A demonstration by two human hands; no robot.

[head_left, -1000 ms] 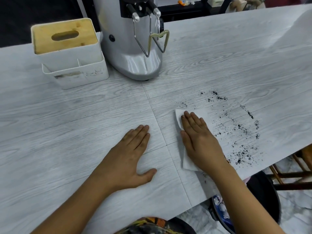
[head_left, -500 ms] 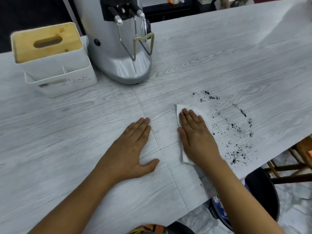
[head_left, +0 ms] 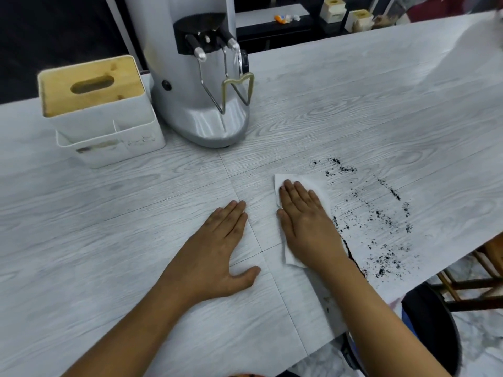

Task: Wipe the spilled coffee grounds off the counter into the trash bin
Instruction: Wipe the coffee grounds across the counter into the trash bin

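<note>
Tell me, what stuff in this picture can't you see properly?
- Trash bin: head view, mostly hidden by the counter edge and the right forearm; its inside barely shows.
- Tissue: its middle is covered by the right hand pressing on it.
- Coffee grounds: any under the tissue are hidden.
- Grinder: top cut off by the picture's upper edge.
- Tissue box: slot too dark to see inside.

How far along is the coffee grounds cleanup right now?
Barely begun. The right hand presses a white tissue flat on the counter, with a dark line of grounds gathered along its right edge. The left hand rests flat. Most coffee grounds remain scattered; the trash bin waits below the edge.
</note>
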